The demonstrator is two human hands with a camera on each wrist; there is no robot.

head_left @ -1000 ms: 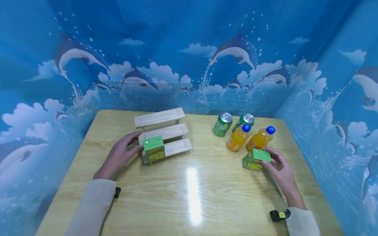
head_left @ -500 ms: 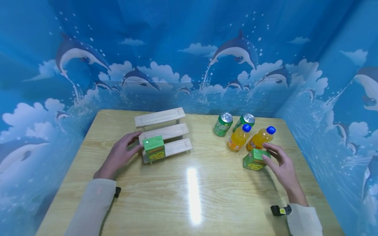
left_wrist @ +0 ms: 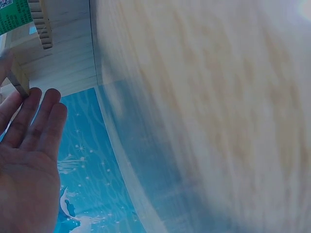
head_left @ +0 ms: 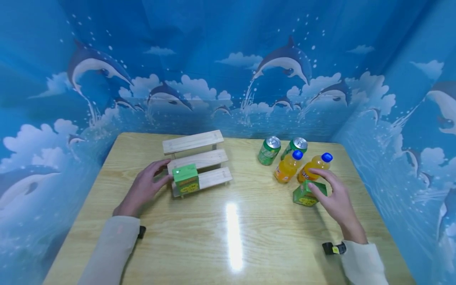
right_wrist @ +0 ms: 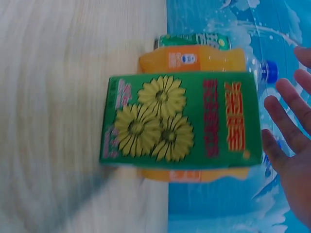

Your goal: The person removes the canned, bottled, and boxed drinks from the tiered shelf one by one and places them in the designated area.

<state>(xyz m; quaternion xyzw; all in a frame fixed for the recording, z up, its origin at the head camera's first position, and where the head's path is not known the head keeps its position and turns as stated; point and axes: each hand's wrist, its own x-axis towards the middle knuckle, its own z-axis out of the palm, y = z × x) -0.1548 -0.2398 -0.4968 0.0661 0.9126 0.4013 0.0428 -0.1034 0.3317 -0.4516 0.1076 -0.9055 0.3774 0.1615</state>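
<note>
In the head view my left hand [head_left: 146, 184] is at the left end of a small three-step wooden rack [head_left: 194, 142], its thumb and fingers on either side of a board end [left_wrist: 19, 77]. A green drink carton [head_left: 186, 179] stands on the lowest step, close to the thumb. On the right, a second green drink carton [head_left: 306, 194] with yellow flowers on its front stands on the table. My right hand [head_left: 335, 194] hovers over its top right side, thumb and fingers apart. The right wrist view has the relaxed fingers [right_wrist: 286, 121] beyond the carton's top, with a gap visible.
Two orange soda bottles [head_left: 287, 168] with blue caps stand right behind the right carton. Two green soda cans [head_left: 269, 151] are further back. A blue dolphin-print backdrop [head_left: 228, 59] rises behind and beside the wooden table [head_left: 199, 241].
My right hand has let go of the right carton, lifted a little and shifted left over it. The left hand, the rack and the other drinks have stayed in place.
</note>
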